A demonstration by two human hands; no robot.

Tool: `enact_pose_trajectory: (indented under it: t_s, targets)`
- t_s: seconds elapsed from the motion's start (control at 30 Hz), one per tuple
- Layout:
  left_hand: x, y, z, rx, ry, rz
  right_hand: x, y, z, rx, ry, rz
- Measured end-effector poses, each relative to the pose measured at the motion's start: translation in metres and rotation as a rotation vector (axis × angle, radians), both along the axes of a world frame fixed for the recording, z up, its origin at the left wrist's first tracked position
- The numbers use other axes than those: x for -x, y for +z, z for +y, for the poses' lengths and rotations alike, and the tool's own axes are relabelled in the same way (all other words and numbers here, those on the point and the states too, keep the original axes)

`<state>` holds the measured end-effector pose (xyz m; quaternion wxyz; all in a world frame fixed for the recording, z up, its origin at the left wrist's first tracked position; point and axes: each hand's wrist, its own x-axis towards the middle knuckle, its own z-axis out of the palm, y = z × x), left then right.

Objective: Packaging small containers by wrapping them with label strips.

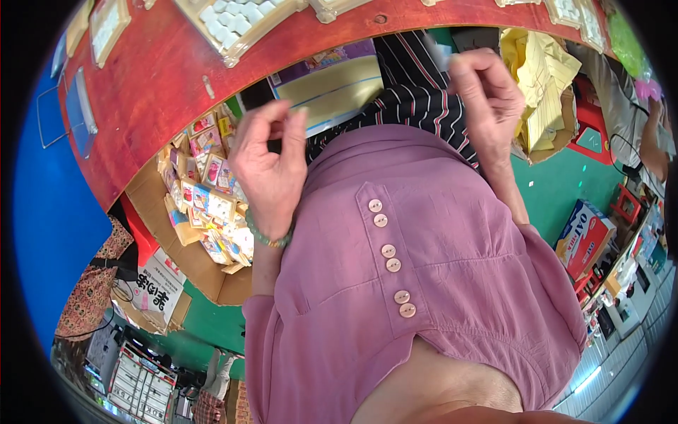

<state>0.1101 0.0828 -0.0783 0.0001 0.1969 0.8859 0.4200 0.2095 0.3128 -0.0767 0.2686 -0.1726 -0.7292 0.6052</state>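
In front of my right thigh, my right hand point(489, 102) pinches a small, blurred blue-and-white piece point(443, 55) between thumb and forefinger. My left hand point(268, 166), with a green bead bracelet at the wrist, hovers over the left side of my lap. Its fingers are loosely curled, the thumb stands apart, and nothing shows in them. Between the hands, below the table edge, lies a flat pale-yellow panel with blue lines and a purple printed end point(342, 85). A cardboard box point(229, 288) beside my left hand holds many small printed packs point(205, 198).
A red wooden table point(155, 92) curves across the front. On it stand trays of white pieces point(236, 25) and a clear blue-edged case point(81, 113). To the right, a carton holds crumpled yellow paper point(544, 92). Another person's arm point(657, 138) shows at far right.
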Motion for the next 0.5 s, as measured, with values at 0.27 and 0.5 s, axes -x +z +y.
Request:
enact_pose_trajectory:
  t_s: [0.27, 0.5]
  targets:
    - [-0.003, 0.031, 0.012, -0.638, -0.200, -1.045, 0.036, 0.021, -0.043, -0.428, 0.372, 0.072]
    - [-0.008, 0.031, 0.004, -0.672, -0.105, -0.983, 0.044, 0.017, -0.057, -0.512, 0.600, 0.108]
